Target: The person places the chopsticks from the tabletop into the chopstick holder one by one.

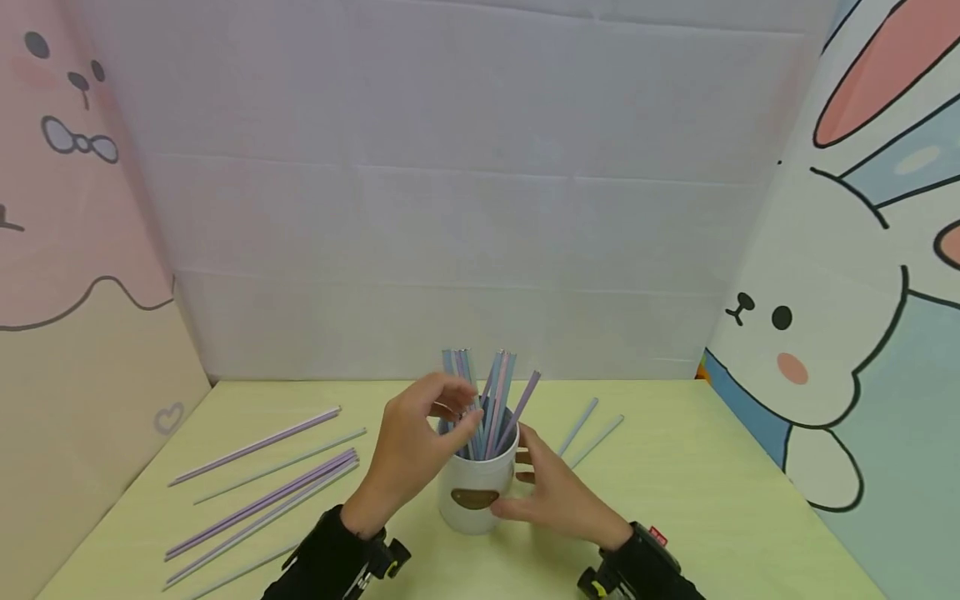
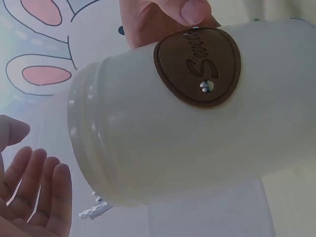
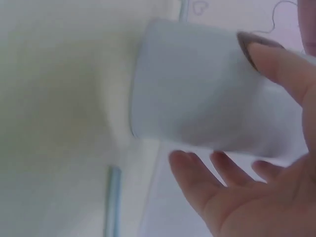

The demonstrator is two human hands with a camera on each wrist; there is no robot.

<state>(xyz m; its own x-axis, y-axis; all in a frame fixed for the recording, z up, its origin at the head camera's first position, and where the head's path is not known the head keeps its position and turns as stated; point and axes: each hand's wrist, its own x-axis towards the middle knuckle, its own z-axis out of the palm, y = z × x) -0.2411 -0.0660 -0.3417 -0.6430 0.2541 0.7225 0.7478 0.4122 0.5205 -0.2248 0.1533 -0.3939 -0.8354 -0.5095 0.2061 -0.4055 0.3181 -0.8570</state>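
Observation:
A white cylindrical cup (image 1: 471, 492) with a brown oval patch (image 2: 200, 69) stands upright on the table. Shiny blue, purple and pink straws (image 1: 498, 400) lean inside it, their tops fanning above the rim. My right hand (image 1: 555, 492) holds the cup from the right, thumb over the patch at the front and fingers around the far side. At the cup's mouth, my left hand (image 1: 423, 437) hovers on the left with loosely bent, parted fingers. The left wrist view shows that hand (image 2: 34, 192) with nothing in it, beside the rim.
Several purple, pale green and silvery straws (image 1: 262, 504) lie spread across the table's left side. Two bluish straws (image 1: 597, 440) lie right of the cup, partly behind my right hand. A white sheet (image 1: 465, 208) closes off the back, with cartoon-printed panels (image 1: 817, 350) at the sides.

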